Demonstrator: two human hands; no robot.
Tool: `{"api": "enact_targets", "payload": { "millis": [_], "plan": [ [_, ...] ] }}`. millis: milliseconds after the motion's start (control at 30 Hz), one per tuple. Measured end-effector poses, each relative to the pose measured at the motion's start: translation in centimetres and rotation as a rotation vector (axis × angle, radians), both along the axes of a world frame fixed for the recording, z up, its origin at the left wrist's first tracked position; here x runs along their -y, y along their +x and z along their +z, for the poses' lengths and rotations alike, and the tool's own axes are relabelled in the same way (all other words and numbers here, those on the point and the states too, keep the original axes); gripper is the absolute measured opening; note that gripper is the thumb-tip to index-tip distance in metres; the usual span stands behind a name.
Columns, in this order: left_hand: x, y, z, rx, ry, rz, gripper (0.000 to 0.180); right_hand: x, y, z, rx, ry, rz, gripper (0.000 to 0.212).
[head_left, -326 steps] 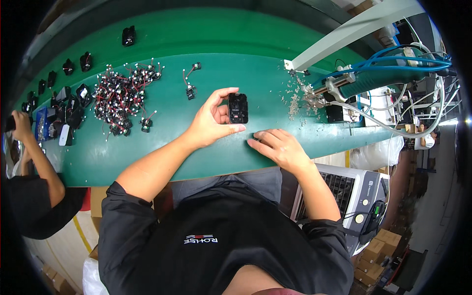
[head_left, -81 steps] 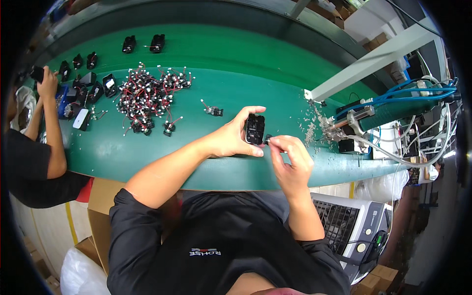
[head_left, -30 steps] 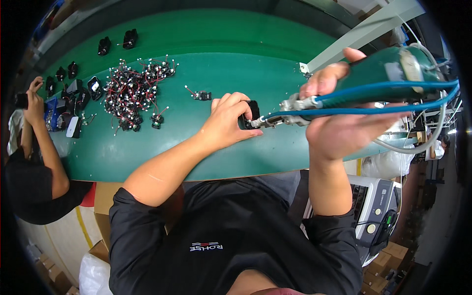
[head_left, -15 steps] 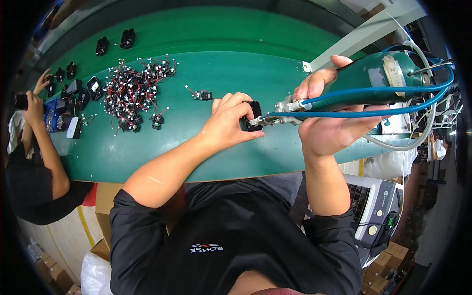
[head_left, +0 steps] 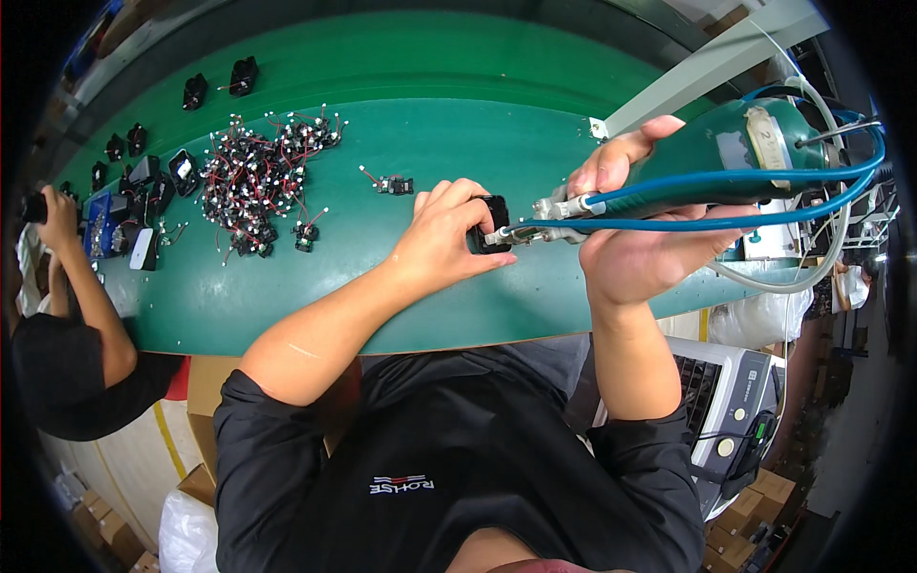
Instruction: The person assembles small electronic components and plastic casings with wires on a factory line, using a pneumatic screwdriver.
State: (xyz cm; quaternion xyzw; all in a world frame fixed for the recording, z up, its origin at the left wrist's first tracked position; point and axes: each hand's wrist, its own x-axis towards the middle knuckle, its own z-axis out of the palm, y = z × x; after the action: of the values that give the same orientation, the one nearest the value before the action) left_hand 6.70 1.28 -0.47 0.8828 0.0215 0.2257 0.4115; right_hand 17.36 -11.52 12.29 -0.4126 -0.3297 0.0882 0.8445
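Observation:
My left hand [head_left: 437,232] is closed around a small black plastic housing [head_left: 495,212], holding it on the green workbench [head_left: 401,306]. In my right hand [head_left: 635,250] lies a thick dark green hand-held tool [head_left: 669,186] with blue hoses along its sides, the thumb and fingers around its body. Its metal tip reaches into or against the housing beside my left fingertips; the exact contact point is hidden. Just left of my left hand lies one small black part with wires [head_left: 392,184].
A heap of small wired parts [head_left: 253,181] covers the bench's left middle. Beyond it are black housings [head_left: 244,76] and a blue bin [head_left: 98,224]. A co-worker's hand [head_left: 59,218] is at the far left. A grey post [head_left: 707,72] rises at the right.
My hands, the housing and the tool stay almost still. At the far left, the co-worker's raised hand has drawn back from the black housings and the other hand has shifted slightly.

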Motion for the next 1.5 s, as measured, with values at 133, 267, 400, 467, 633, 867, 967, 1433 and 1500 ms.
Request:
{"api": "enact_targets", "payload": {
  "millis": [133,267,400,467,633,867,967,1433,1500],
  "plan": [
    [-0.1,0.2,-0.2,0.031,0.012,0.002,0.040,-0.4,-0.3,0.0,-0.059,-0.032,-0.118,0.102],
    [0.0,0.1,-0.4,0.018,0.029,0.001,0.040,-0.7,0.2,-0.8,-0.011,-0.077,-0.124,0.102],
    [-0.3,0.0,-0.1,-0.047,0.066,-0.013,0.060,0.0,0.8,3.0,0.135,-0.057,-0.073,0.106],
    [0.0,-0.2,0.0,-0.094,0.049,-0.016,0.069,1.0,1.3,5.2,0.177,0.021,0.075,0.107],
    [0.0,0.0,-0.2,-0.034,0.063,0.028,0.082,-1.3,0.0,4.8,0.063,-0.054,-0.162,0.110],
    [0.3,0.1,0.2,-0.069,0.052,0.010,0.081,-1.4,-0.2,0.2,0.061,-0.178,-0.094,0.108],
    [0.2,-0.1,0.3,-0.053,0.063,0.019,0.080,-1.7,-0.5,0.3,0.057,-0.163,-0.056,0.108],
    [0.0,0.0,0.6,-0.034,0.008,-0.005,0.077,-1.5,-0.2,-0.9,0.025,-0.098,0.070,0.106],
    [0.0,0.0,0.4,-0.032,0.025,0.005,0.077,-2.3,-0.3,-0.9,-0.017,-0.092,-0.095,0.104]
  ]
}}
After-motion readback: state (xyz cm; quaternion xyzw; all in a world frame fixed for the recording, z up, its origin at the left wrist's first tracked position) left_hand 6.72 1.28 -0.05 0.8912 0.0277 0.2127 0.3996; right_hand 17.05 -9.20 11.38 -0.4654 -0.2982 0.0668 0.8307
